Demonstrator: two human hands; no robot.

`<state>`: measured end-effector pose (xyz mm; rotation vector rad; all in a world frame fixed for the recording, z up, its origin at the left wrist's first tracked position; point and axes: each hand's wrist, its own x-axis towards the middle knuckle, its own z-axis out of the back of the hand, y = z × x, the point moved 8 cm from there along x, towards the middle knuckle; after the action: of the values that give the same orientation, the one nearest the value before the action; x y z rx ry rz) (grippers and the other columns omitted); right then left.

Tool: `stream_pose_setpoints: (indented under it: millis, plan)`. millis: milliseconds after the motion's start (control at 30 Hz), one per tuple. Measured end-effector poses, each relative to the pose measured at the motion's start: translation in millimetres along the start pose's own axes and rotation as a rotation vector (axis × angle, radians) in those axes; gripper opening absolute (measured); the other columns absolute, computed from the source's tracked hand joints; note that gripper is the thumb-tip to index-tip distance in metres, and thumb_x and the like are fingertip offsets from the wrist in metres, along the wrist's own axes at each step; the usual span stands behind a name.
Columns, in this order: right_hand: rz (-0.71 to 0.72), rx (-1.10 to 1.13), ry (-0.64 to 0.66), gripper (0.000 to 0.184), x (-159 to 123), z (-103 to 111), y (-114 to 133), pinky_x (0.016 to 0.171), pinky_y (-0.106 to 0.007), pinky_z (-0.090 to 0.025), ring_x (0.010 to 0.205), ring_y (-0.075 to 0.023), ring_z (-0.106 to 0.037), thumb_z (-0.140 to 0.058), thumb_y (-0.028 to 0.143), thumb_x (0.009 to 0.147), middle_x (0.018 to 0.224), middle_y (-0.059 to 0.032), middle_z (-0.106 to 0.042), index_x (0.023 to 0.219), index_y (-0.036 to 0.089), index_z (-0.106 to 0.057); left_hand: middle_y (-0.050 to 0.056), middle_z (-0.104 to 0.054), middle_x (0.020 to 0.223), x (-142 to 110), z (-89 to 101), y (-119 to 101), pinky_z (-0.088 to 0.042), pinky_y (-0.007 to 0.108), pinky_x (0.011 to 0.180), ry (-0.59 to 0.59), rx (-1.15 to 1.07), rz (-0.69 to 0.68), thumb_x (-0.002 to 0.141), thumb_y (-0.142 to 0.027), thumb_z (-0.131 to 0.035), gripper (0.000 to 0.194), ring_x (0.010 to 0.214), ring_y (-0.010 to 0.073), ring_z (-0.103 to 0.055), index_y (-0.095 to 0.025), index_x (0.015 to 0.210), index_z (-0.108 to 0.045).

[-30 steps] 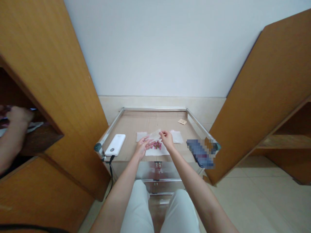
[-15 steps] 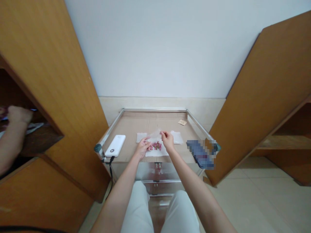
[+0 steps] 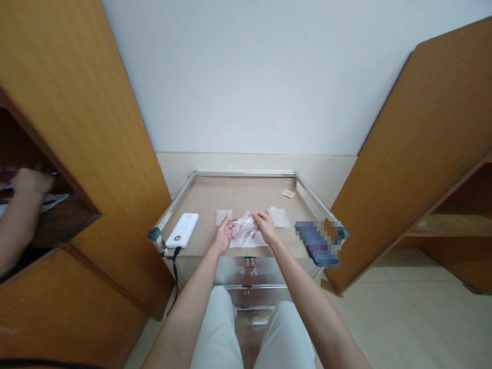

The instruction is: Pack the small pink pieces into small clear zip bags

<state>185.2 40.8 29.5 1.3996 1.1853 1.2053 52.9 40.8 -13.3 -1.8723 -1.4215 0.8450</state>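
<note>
Both my hands meet at the middle of the cardboard-topped cart. My left hand (image 3: 225, 233) and my right hand (image 3: 265, 229) grip opposite sides of a clear plastic bag (image 3: 244, 229). Pinkish small clumps show through the crumpled plastic, and no loose pink clumps are visible outside it. Under the bag lies a white paper sheet (image 3: 248, 241). Two smaller white squares of paper, one (image 3: 223, 217) left of my left hand and one (image 3: 279, 217) right of my right hand, rest on the cardboard.
A white power bank (image 3: 182, 230) with a black cable lies at the cart's left edge. A pixelated blue object (image 3: 317, 244) sits at the right edge, and a small tan card (image 3: 288, 193) lies at the back. Wooden panels flank the cart. A co-worker's arm (image 3: 26, 192) reaches into a cabinet opening at left.
The plastic bag has come down over the paper and now covers the spot where the pink clumps lay. My hands have moved closer together around it.
</note>
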Motion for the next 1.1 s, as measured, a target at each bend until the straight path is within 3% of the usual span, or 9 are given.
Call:
stream_pose_setpoints:
  millis: [200, 300, 500, 667, 833, 1100]
  plan:
    - [0.004, -0.148, 0.184, 0.017, -9, -19, 0, 0.036, -0.017, -0.025, 0.039, -0.0050, -0.034, -0.050, 0.031, 0.062, 0.046, 0.0053, -0.043, 0.059, 0.015, -0.054, -0.001, -0.056, 0.050, 0, -1.5, 5, -0.038, 0.020, 0.043, 0.039, 0.229, -0.034, 0.057, -0.033, -0.064, 0.024, 0.042, 0.0084, -0.050, -0.013, 0.066, -0.055]
    - [0.021, -0.158, 0.157, 0.017, -9, -18, 1, 0.035, -0.017, -0.027, 0.038, -0.0046, -0.035, -0.054, 0.032, 0.061, 0.050, 0.0055, -0.046, 0.065, 0.016, -0.053, -0.003, -0.053, 0.046, 0, -3.1, 3, -0.035, 0.019, 0.042, 0.060, 0.274, -0.085, 0.055, -0.033, -0.065, 0.024, 0.040, 0.0070, -0.047, -0.013, 0.062, -0.054]
    - [0.000, 0.026, 0.015, 0.026, -11, -3, -14, 0.034, -0.018, -0.030, 0.035, -0.0054, -0.037, -0.055, 0.042, 0.062, 0.048, 0.0073, -0.044, 0.067, 0.018, -0.046, -0.004, -0.053, 0.047, -2, -1.0, -7, -0.035, 0.019, 0.041, -0.027, 0.300, -0.190, 0.055, -0.038, -0.064, 0.030, 0.038, 0.0065, -0.047, -0.014, 0.067, -0.051]
    - [-0.027, 0.050, 0.073, 0.028, -17, -4, -31, 0.033, -0.018, -0.026, 0.031, -0.0050, -0.034, -0.053, 0.043, 0.064, 0.038, 0.0075, -0.039, 0.057, 0.017, -0.045, -0.005, -0.049, 0.042, -5, -2.0, -9, -0.031, 0.018, 0.036, -0.101, 0.437, -0.244, 0.058, -0.046, -0.058, 0.035, 0.032, 0.0067, -0.044, -0.016, 0.070, -0.046]
    - [-0.026, 0.088, 0.074, 0.028, -19, -3, -31, 0.031, -0.018, -0.020, 0.028, -0.0039, -0.030, -0.054, 0.041, 0.064, 0.038, 0.0073, -0.040, 0.054, 0.016, -0.045, -0.008, -0.045, 0.039, -5, 0.5, -7, -0.021, 0.017, 0.030, -0.151, 0.571, -0.259, 0.066, -0.049, -0.048, 0.032, 0.025, 0.0048, -0.034, -0.017, 0.071, -0.043]
    - [-0.042, 0.052, 0.074, 0.029, -20, -3, -32, 0.030, -0.018, -0.016, 0.027, -0.0035, -0.028, -0.053, 0.041, 0.064, 0.036, 0.0070, -0.040, 0.052, 0.016, -0.045, -0.008, -0.037, 0.038, -5, -0.7, -13, -0.020, 0.017, 0.035, -0.160, 0.625, -0.334, 0.064, -0.044, -0.053, 0.029, 0.033, 0.0046, -0.032, -0.015, 0.063, -0.048]
